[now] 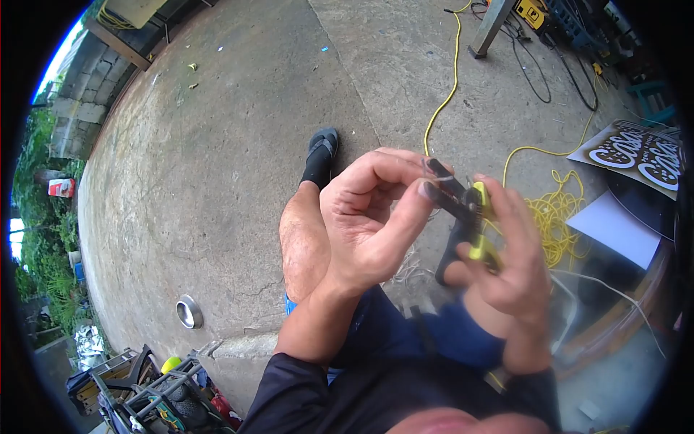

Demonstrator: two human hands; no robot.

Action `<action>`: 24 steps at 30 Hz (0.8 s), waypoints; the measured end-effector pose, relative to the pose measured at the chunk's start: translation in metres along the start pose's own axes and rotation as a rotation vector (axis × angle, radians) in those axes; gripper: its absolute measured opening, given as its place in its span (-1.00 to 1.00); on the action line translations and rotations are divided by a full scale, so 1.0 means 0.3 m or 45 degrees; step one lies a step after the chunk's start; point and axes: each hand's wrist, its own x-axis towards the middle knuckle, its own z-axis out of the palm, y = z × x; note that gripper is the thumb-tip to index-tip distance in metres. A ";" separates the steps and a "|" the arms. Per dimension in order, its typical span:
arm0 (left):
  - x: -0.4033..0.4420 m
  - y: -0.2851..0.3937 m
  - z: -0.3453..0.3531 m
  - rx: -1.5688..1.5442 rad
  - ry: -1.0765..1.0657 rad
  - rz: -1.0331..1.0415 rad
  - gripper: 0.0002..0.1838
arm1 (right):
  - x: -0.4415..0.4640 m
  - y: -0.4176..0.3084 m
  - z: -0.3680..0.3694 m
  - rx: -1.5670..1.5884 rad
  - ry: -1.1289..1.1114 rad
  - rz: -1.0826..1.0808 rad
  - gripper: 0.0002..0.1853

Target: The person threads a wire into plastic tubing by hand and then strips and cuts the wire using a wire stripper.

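Yellow-handled pliers [470,211] are gripped in the right hand [519,264] (blurred by the camera), raised above the lap. At their black nose, a thin grey wire [437,178] is pinched between the thumb and forefinger of the left hand [369,224]. Beyond, tangled yellow cord [557,217] is heaped on the concrete floor [210,173]; farther off, a metal leg [493,27] is seen.

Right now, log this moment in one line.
right hand: holding yellow-handled tool | left hand: at tool's black end, by thin strand, grip unclear | yellow cord: tangled on concrete floor
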 end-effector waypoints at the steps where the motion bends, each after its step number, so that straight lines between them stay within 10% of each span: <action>1: -0.003 0.001 0.003 0.053 0.025 0.016 -0.95 | -0.002 0.003 0.002 -0.006 -0.006 0.000 -0.07; 24: -0.018 0.025 -0.002 0.364 0.113 0.125 -0.82 | 0.003 -0.053 0.019 0.453 -0.103 0.312 -0.45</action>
